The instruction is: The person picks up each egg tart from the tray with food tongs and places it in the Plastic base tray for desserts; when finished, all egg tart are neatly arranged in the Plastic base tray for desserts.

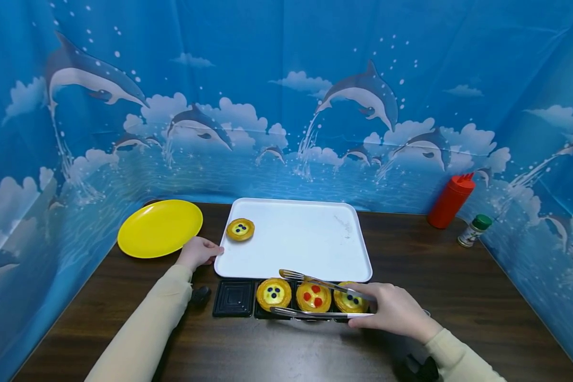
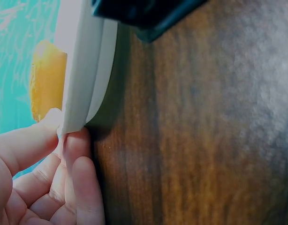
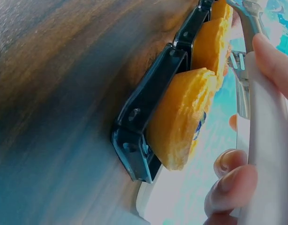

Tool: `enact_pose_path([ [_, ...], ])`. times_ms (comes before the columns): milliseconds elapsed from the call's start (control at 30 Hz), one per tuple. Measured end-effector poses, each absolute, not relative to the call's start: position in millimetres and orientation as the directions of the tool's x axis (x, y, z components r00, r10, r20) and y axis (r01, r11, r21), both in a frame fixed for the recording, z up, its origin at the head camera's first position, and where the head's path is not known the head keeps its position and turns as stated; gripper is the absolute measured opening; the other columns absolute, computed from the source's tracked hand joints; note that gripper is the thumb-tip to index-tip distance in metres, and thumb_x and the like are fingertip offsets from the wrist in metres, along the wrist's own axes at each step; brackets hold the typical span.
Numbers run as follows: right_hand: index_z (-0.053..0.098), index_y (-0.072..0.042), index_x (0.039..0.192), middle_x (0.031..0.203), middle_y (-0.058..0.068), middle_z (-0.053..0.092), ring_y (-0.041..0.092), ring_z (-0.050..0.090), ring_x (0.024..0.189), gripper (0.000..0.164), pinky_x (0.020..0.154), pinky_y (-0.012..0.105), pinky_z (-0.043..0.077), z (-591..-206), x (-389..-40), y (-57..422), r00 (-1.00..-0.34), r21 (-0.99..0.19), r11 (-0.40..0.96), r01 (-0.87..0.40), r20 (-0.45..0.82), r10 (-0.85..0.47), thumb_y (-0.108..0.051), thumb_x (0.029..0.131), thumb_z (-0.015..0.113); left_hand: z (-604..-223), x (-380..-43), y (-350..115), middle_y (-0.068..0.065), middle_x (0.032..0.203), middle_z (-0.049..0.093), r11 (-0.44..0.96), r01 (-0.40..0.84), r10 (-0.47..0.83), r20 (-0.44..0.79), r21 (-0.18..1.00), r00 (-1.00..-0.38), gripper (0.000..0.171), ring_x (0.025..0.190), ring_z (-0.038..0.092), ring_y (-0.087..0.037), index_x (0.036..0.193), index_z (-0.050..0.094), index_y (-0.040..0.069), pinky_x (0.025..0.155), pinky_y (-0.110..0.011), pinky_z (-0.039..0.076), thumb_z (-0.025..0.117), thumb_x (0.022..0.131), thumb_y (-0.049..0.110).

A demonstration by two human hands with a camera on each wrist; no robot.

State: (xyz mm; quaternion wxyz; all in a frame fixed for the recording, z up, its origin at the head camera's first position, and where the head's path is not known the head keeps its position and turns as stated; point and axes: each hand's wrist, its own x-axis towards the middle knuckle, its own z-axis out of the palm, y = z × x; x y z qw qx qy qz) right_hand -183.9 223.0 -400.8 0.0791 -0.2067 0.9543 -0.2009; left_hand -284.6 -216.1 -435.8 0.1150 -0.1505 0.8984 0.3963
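Cream sleeves [image 1: 143,329] lead to the right hand [image 1: 395,309], holding tongs [image 1: 310,314] spread wide lengthwise along three tarts [image 1: 313,297] to its left, and the left hand [image 1: 199,251], pinching the white tray [image 1: 298,239].

rightmost tart [image 1: 346,303] partly hidden, sleeves [image 1: 140,323] cut off

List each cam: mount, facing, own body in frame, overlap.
Head: worn on the head, faces forward and down at the table, tray, black case, tarts and tongs; left hand, right hand and both sleeves show.
Left wrist: worn there, faces the tray's edge; left fingers show, pinching it.
Right wrist: worn there, faces the tongs and black case; right fingers show, holding the tongs.
Shared: head and right wrist both show the tongs, black case, tarts and right hand.
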Motion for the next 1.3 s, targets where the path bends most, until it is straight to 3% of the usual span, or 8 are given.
enact_pose_path([
  [233, 0.063, -0.022, 0.124, 0.099, -0.005, 0.068, 0.010, 0.053, 0.077, 0.068, 0.064, 0.023, 0.049, -394.0, -188.6, 223.4, -0.910, -0.431, 0.834, -0.345, -0.065, -0.410, -0.058, 0.068, 0.076, -435.8, -284.5, -217.2, -0.018, 0.104, 0.065, 0.634, -0.359, -0.175, -0.325, 0.685, -0.929, 0.036, 0.081, 0.060, -0.022, 0.109, 0.066, -0.005, 0.075, -0.029, 0.055, 0.064, 0.091, 0.026],
  [567, 0.062, -0.020, 0.127, 0.095, -0.005, 0.067, 0.013, 0.052, 0.076, 0.070, 0.055, 0.025, 0.043, -388.7, -203.0, 215.6, -0.919, -0.459, 0.828, -0.322, -0.060, -0.390, -0.057, 0.069, 0.076, -436.6, -285.7, -219.0, -0.018, 0.105, 0.065, 0.632, -0.360, -0.173, -0.328, 0.686, -0.929, 0.036, 0.080, 0.061, -0.022, 0.110, 0.066, -0.005, 0.074, -0.028, 0.055, 0.064, 0.091, 0.026],
  [667, 0.061, -0.020, 0.128, 0.076, -0.007, 0.060, 0.010, 0.047, 0.066, 0.070, 0.049, 0.023, 0.035, -388.6, -209.4, 213.2, -0.917, -0.442, 0.831, -0.339, -0.043, -0.396, -0.057, 0.070, 0.075, -437.7, -287.0, -219.2, -0.018, 0.103, 0.065, 0.631, -0.361, -0.174, -0.329, 0.686, -0.928, 0.035, 0.080, 0.060, -0.022, 0.109, 0.066, -0.005, 0.074, -0.029, 0.055, 0.064, 0.091, 0.026],
  [800, 0.060, -0.021, 0.129, 0.058, -0.006, 0.039, 0.009, 0.039, 0.055, 0.069, 0.045, 0.023, 0.025, -387.3, -217.9, 209.1, -0.915, -0.432, 0.829, -0.356, -0.020, -0.403, -0.057, 0.071, 0.075, -438.1, -286.7, -218.7, -0.018, 0.101, 0.065, 0.627, -0.365, -0.178, -0.330, 0.688, -0.927, 0.034, 0.080, 0.061, -0.022, 0.108, 0.066, -0.005, 0.074, -0.029, 0.055, 0.064, 0.091, 0.025],
  [1300, 0.057, -0.019, 0.133, 0.053, -0.005, 0.033, 0.012, 0.032, 0.046, 0.075, 0.045, 0.025, 0.023, -385.2, -252.7, 194.4, -0.911, -0.411, 0.831, -0.375, -0.004, -0.413, -0.060, 0.071, 0.073, -434.5, -283.2, -216.1, -0.019, 0.104, 0.064, 0.620, -0.373, -0.182, -0.336, 0.691, -0.924, 0.036, 0.079, 0.060, -0.021, 0.110, 0.065, -0.006, 0.074, -0.028, 0.055, 0.065, 0.091, 0.024],
])
